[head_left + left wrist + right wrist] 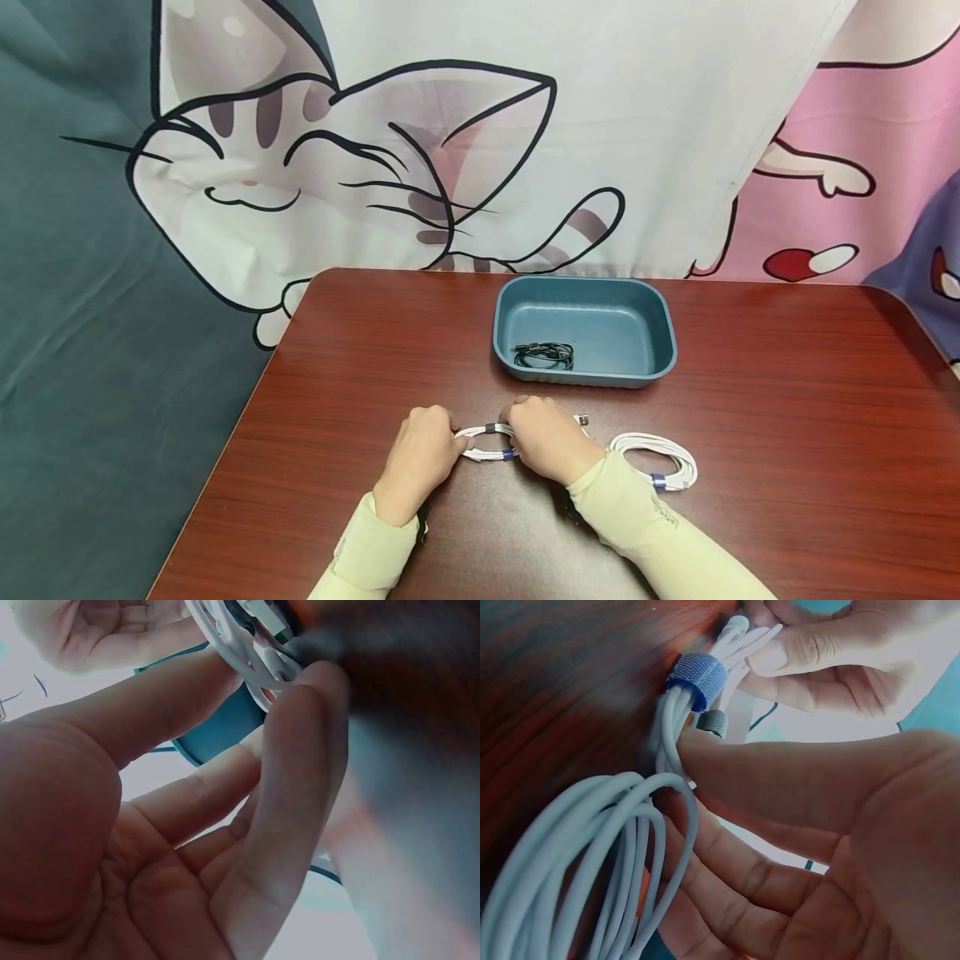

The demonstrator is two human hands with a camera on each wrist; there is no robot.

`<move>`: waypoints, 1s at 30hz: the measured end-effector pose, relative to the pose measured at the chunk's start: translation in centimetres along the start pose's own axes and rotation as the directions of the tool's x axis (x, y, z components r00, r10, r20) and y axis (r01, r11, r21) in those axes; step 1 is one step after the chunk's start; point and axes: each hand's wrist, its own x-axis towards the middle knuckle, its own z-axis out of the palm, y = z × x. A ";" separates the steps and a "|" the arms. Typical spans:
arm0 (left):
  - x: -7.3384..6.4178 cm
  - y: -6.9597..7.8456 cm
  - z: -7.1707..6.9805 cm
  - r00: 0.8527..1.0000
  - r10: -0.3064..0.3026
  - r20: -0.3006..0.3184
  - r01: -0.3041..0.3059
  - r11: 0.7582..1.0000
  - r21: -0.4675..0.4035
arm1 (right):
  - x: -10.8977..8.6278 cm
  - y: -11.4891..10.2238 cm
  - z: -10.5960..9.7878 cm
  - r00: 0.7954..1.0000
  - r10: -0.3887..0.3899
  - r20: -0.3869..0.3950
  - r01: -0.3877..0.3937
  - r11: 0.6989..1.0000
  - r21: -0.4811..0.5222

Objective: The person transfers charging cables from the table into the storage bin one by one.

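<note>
A coiled white cable (487, 455) with a blue strap (698, 678) and a dark strap (491, 427) lies between both hands, just above the table. My left hand (422, 454) pinches its left end between thumb and fingers, as the left wrist view also shows. The right end of the coil is gripped by my right hand (551, 437), which covers part of it. A USB plug (581, 420) pokes out beyond the right hand. A second white cable coil (678, 457) with a blue strap rests on the table, beside the right wrist.
A blue rectangular tray (658, 379) stands at the back of the brown table (795, 433), beyond the hands. Inside its front left corner lies a coiled black cable (544, 356). A curtain (675, 125) with cartoon prints hangs behind the table's far edge.
</note>
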 end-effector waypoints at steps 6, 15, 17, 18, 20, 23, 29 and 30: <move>0.0 0.0 0.0 1.000 0.004 0.024 -0.004 1.000 -0.022 | 0.0 0.0 0.1 1.000 -0.006 -0.004 0.006 1.000 0.004; 0.0 -0.2 0.2 0.999 -0.001 0.036 0.002 1.000 -0.021 | 0.0 0.0 0.0 1.000 -0.013 -0.010 0.013 1.000 0.027; 0.1 -0.3 0.2 0.999 0.001 0.038 -0.001 1.000 -0.016 | 0.0 0.0 0.1 1.000 -0.015 -0.017 0.015 0.999 0.031; 0.1 -0.3 0.1 0.999 0.002 0.041 -0.001 1.000 -0.016 | 0.0 0.0 0.1 1.000 -0.015 -0.020 0.015 0.999 0.034; 0.1 -0.3 0.1 0.999 0.002 0.046 -0.002 1.000 -0.014 | 0.0 0.0 0.1 1.000 -0.016 -0.023 0.016 0.999 0.040; 0.1 -0.4 0.1 0.999 0.004 0.049 -0.003 1.000 -0.017 | 0.0 0.0 0.1 1.000 -0.012 -0.023 0.013 0.999 0.047; 0.1 -0.4 0.2 0.999 0.020 0.032 -0.020 1.000 -0.018 | 0.0 0.0 0.1 1.000 0.003 -0.017 -0.002 0.998 0.057; 0.1 -0.4 0.2 0.999 0.022 0.029 -0.022 1.000 -0.017 | 0.0 0.0 0.1 1.000 -0.001 -0.020 0.002 0.998 0.058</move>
